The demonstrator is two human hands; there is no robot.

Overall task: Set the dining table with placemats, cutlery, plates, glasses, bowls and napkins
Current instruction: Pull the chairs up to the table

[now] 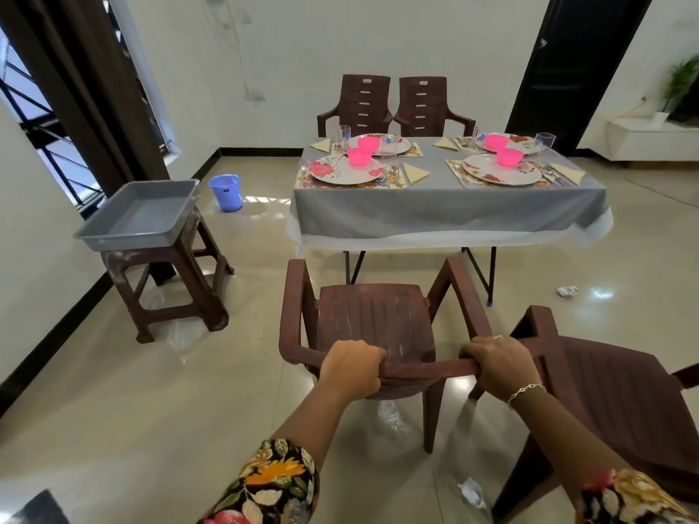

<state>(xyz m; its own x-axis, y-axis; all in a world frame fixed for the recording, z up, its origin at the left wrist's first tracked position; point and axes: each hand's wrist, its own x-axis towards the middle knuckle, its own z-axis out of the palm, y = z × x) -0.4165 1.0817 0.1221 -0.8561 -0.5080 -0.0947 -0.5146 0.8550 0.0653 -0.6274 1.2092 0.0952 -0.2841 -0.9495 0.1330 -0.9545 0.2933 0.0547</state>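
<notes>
My left hand (351,368) and my right hand (499,363) both grip the top rail of a brown plastic chair (374,319) that faces the dining table (446,206). The table, under a grey cloth, stands a step beyond the chair. On it lie floral placemats with flowered plates (346,172), pink bowls (358,156), clear glasses (544,142), cutlery and folded yellow napkins (415,172).
A second brown chair (620,391) stands close on my right. Two more chairs (393,104) sit behind the table. To the left, a grey tray (140,217) rests on a brown stool, with a blue bucket (226,192) beyond. Crumpled paper (471,493) lies on the floor.
</notes>
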